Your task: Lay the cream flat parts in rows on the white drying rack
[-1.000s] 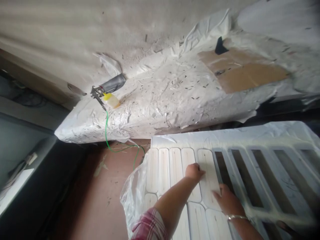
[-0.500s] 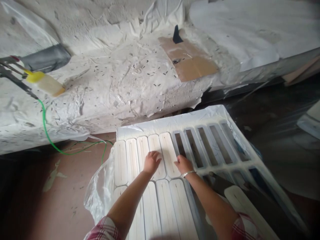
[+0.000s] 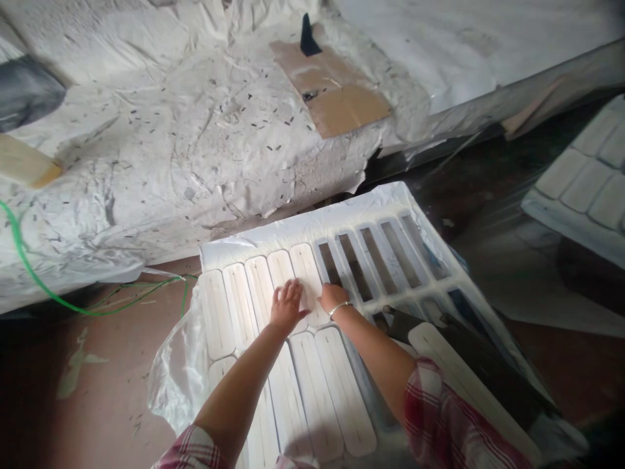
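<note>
White panel (image 3: 303, 259) lies fifth from left in the far row of the slotted frame (image 3: 336, 221). Hands apart: left hand (image 3: 286, 305) spread open at the panel's left edge, right hand (image 3: 333, 299) curled at its right; I cannot tell whether it grips.

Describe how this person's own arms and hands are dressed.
The left hand and right hand are ungloved. A thin silver-coloured bracelet circles the right wrist. The plaid sleeves, dark red and white, leave the forearms bare.

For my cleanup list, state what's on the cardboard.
A black angular piece and a small dark item, too blurred to identify. The cardboard sheet hides whatever lies beneath.
</note>
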